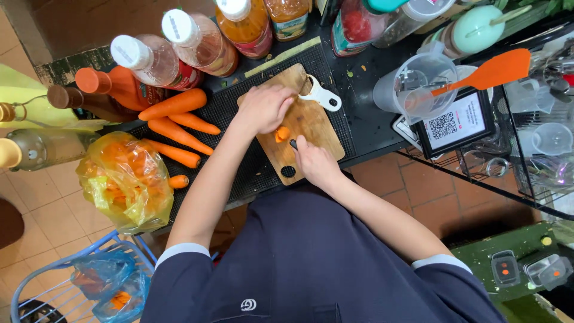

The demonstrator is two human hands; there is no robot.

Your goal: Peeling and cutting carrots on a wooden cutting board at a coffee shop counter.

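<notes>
Head view: the left hand (263, 107) presses down on a short carrot piece (281, 133) at the middle of the wooden cutting board (317, 128), fingers curled over its far end. The right hand (315, 162) is clenched round a dark knife handle (293, 143), with the blade mostly hidden between the hands, so its exact line on the carrot cannot be told. To cut well here, I judge the left fingertips should stay tucked back from the blade, the piece lying on its flattest side so it does not roll, and each stroke going straight down onto the wood. A white peeler (323, 96) lies on the board's far corner, well away from the cut.

The board sits on a black ribbed mat (239, 161) over a dark bench (365, 113). Whole carrots (173, 128) lie on the mat to the left, beside a yellow bag of orange pieces (128, 179). Bottles (197, 42) crowd the far edge; a clear measuring jug (412, 87) holds an orange spatula (493, 72). Below is a terracotta tile floor (430, 185), with a blue wire basket (89, 281) at lower left.
</notes>
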